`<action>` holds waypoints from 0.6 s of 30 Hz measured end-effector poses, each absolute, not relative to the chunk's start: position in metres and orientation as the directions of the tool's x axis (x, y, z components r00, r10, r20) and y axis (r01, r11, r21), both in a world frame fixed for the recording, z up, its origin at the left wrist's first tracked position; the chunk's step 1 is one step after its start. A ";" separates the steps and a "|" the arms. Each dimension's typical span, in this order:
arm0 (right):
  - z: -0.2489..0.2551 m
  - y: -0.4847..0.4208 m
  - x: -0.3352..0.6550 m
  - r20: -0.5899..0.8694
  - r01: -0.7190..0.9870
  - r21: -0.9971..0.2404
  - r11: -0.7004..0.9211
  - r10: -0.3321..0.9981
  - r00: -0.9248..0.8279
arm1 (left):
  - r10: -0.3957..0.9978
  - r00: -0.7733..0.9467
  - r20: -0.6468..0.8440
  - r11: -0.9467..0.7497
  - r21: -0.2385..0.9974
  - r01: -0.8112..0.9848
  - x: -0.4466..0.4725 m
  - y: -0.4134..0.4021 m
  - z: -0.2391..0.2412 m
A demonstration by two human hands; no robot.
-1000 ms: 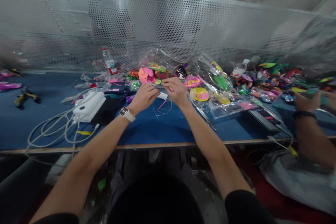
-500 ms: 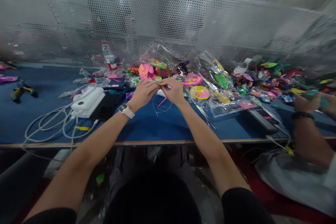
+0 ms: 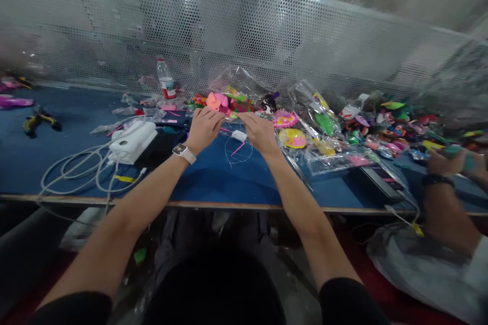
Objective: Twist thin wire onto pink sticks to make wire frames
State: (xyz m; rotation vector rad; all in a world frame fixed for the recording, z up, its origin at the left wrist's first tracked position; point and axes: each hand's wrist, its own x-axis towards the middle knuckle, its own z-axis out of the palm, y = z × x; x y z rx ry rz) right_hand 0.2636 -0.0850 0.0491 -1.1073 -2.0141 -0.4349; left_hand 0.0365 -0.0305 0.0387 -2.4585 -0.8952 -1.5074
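My left hand (image 3: 203, 129), with a white watch (image 3: 184, 153) on the wrist, reaches forward with fingers stretched out; its tips touch a pink foam piece (image 3: 215, 101) at the edge of a pile of coloured foam shapes. My right hand (image 3: 260, 132) is beside it. Its fingers point left and draw together into a pinch near a small green piece (image 3: 231, 116); what they hold is too small to make out. A pink strip (image 3: 239, 148) and a thin clear loop (image 3: 239, 154) lie on the blue table (image 3: 213, 183) just under my hands.
A white power brick (image 3: 133, 141) with coiled cables lies at the left, a plastic bottle (image 3: 166, 78) stands by the perforated metal screen. Clear bags with foam shapes (image 3: 324, 127) spread to the right. Another person's hands (image 3: 446, 162) work at the far right.
Both hands moved forward from the table's middle to the foam pile and drew slightly apart; the left hand's pinch loosened into stretched fingers. The view shifted a little.
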 end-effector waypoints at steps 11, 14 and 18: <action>0.061 -0.153 0.291 0.573 0.379 -0.727 0.573 0.810 -0.125 | 0.791 0.366 0.489 -0.424 0.871 -0.247 0.044 -0.024 0.038; 0.053 -0.165 0.298 0.410 0.280 -0.844 0.457 0.887 -0.212 | 0.733 0.546 0.406 -0.315 0.914 -0.256 0.044 -0.030 0.035; 0.038 -0.150 0.302 0.314 0.238 -0.895 0.376 0.913 -0.262 | 0.641 0.725 0.252 -0.270 0.958 -0.094 0.044 -0.030 0.028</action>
